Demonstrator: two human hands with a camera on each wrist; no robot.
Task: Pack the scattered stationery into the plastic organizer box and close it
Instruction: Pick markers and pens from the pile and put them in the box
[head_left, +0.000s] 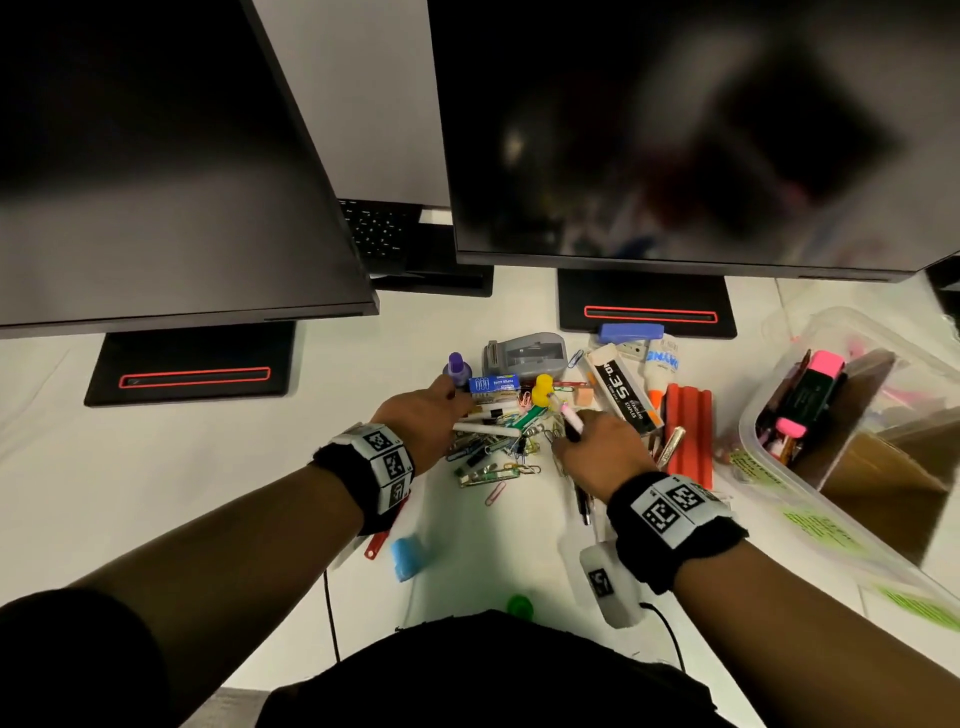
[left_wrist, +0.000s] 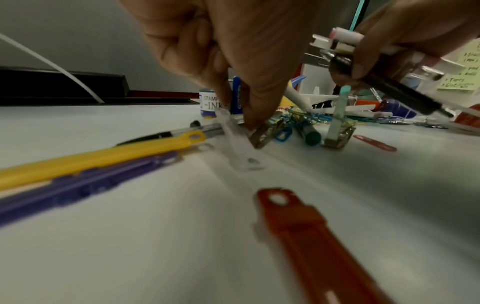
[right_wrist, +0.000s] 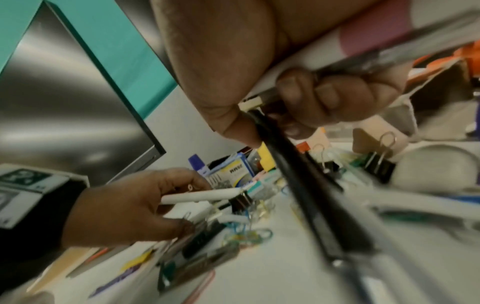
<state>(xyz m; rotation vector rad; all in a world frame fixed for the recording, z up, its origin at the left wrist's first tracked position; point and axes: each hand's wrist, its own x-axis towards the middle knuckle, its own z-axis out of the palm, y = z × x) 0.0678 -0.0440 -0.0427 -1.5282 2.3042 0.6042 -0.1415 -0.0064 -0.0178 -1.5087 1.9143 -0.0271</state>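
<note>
Overhead, a white counter (head_left: 156, 467) carries two dark monitors (head_left: 156, 156) on black stands with red-trimmed slots, with a keyboard (head_left: 379, 228) showing behind the gap between them. A heap of stationery sits at the middle: coloured paper clips (head_left: 498, 457), a grey tape dispenser (head_left: 524, 353), a purple-capped ink bottle (head_left: 457, 366), a black staple box (head_left: 626, 395), a glue bottle (head_left: 657, 369) and orange sticks (head_left: 688, 431). The clear plastic organizer box (head_left: 857, 431) stands open at the right edge of the counter, already holding a pink highlighter (head_left: 810, 395) and brown card dividers.

From above, the left hand (head_left: 421, 421) reaches into the heap from the left, its grip hidden under the knuckles. The right wrist view shows that grip closed round a white pen (right_wrist: 202, 197), while the left wrist view shows the fingertips (left_wrist: 252, 121) pressed down among binder clips and paper clips.

The right hand (head_left: 602, 449) lies just right of the heap; only a pink-and-white pen end (head_left: 571, 418) pokes out overhead. Its own wrist view shows the grip curled round a bundle of pens (right_wrist: 306, 164), black and white ones together.

Only the left wrist view shows a yellow strip (left_wrist: 103, 158), a purple strip (left_wrist: 85, 183) and an orange strip (left_wrist: 311, 236) lying on the near counter.
</note>
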